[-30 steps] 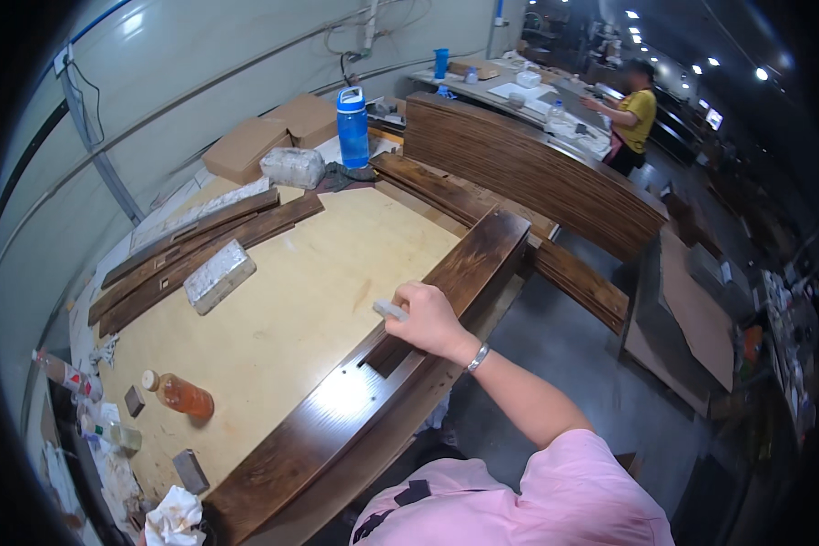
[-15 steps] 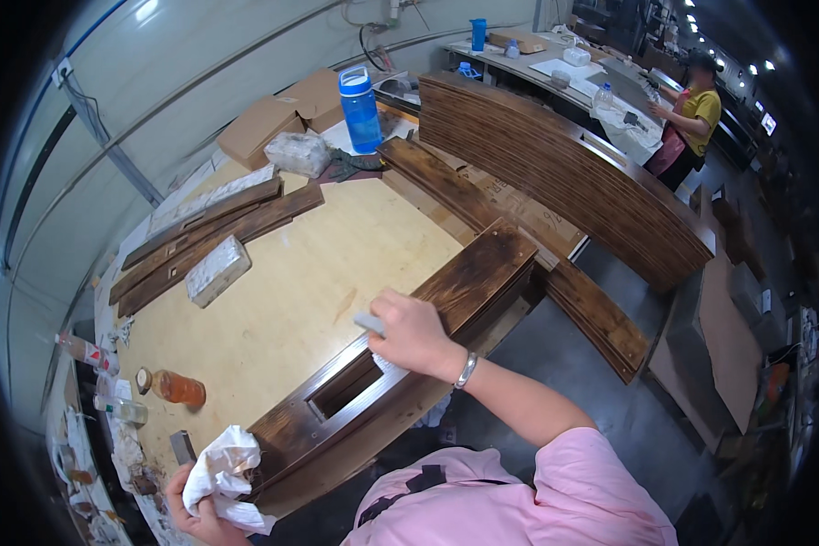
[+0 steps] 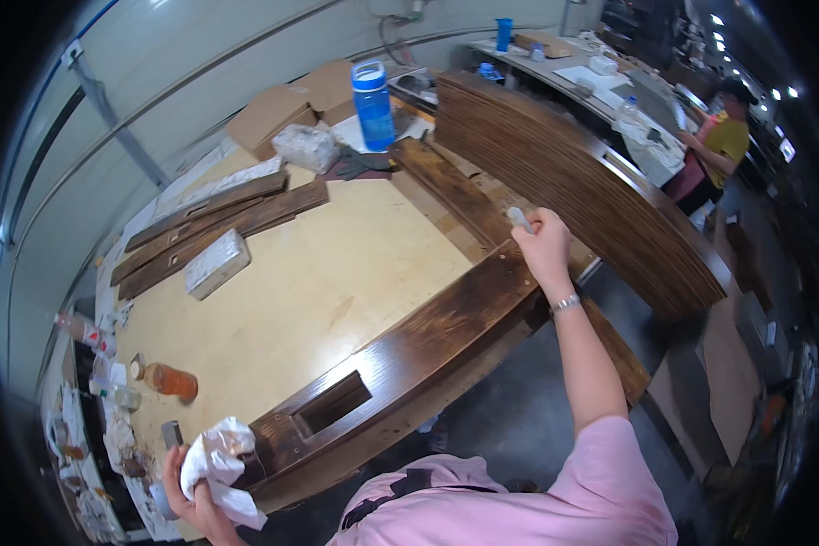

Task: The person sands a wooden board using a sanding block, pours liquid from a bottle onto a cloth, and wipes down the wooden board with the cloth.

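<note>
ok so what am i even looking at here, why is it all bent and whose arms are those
This is one view from a wide fisheye camera worn on a person's head, looking down, so straight edges curve. The arms are the wearer's own. The left hand grips a crumpled white cloth at one end of a long dark wooden board with a rectangular slot. The right hand holds a small pale object at its other end. The board lies on a plywood table with a blue bottle.

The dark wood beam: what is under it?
The dark wood beam lies on a pale plywood tabletop, its near side overhanging grey floor. Through its slot only shadow shows; the contact beneath is hidden.
</note>
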